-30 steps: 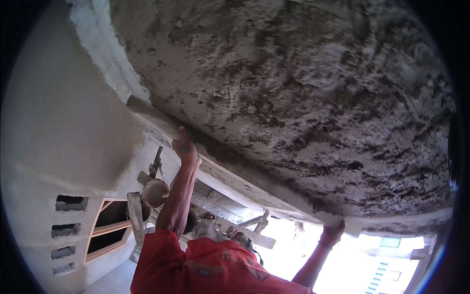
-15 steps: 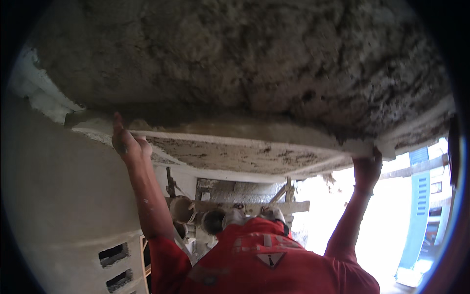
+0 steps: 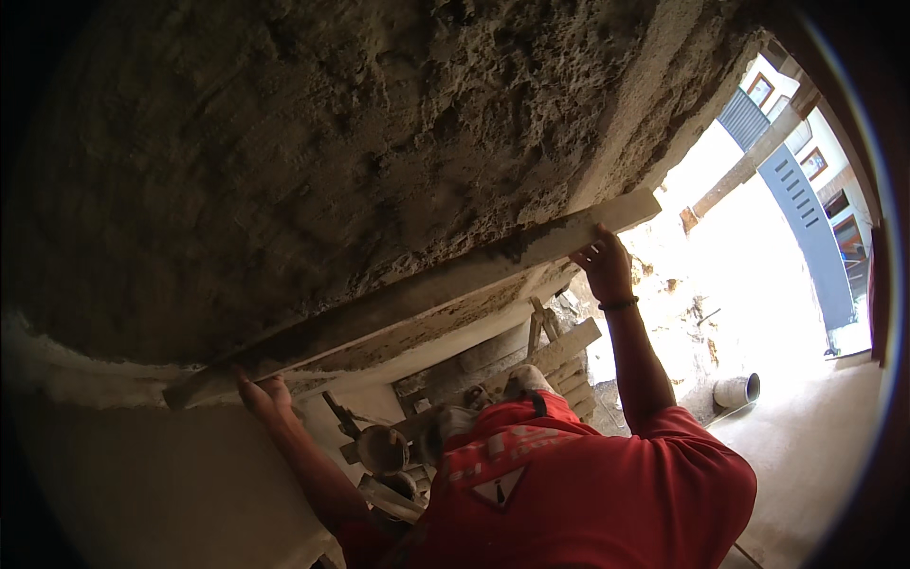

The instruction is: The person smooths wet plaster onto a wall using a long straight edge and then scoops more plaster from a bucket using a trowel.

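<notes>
Rough ceiling, board, in both hands

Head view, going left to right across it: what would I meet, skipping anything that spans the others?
Left grip → round bucket → right grip → pale cylindrical container lying on its side → blue-grey slotted panel.

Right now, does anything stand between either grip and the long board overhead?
Nothing visible does. The left grip and right grip hold the long board directly, each near one end.
</notes>
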`<control>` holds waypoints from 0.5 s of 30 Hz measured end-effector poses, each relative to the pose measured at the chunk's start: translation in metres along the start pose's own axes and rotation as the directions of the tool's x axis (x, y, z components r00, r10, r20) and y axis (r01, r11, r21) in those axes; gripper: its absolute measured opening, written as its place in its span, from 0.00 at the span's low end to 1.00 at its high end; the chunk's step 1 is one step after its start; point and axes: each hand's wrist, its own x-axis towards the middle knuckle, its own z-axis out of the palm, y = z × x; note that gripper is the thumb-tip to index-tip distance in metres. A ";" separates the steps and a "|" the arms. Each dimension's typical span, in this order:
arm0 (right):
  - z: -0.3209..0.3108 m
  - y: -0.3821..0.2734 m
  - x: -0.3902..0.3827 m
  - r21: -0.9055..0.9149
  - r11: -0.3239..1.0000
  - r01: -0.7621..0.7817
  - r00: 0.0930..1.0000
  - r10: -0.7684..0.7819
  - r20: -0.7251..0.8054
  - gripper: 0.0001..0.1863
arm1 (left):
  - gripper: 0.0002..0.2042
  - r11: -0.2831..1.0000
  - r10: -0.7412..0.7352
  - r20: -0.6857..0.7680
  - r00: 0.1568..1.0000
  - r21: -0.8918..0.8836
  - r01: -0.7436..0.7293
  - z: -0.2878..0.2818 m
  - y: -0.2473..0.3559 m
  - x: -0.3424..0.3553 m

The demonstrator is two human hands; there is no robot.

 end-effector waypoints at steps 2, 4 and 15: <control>-0.039 0.023 0.004 -0.076 0.996 -0.054 0.999 0.053 -0.006 0.12 | 0.23 0.998 -0.053 -0.012 0.999 -0.017 0.053 -0.032 -0.032 0.010; -0.075 0.047 0.005 -0.280 0.960 -0.029 1.000 0.027 -0.012 0.13 | 0.24 0.985 -0.167 -0.011 0.986 -0.043 0.167 -0.058 -0.067 0.015; -0.111 0.119 0.072 -0.318 0.946 -0.071 0.991 0.103 0.087 0.20 | 0.23 0.926 -0.360 0.000 0.933 -0.122 0.358 -0.127 -0.141 0.103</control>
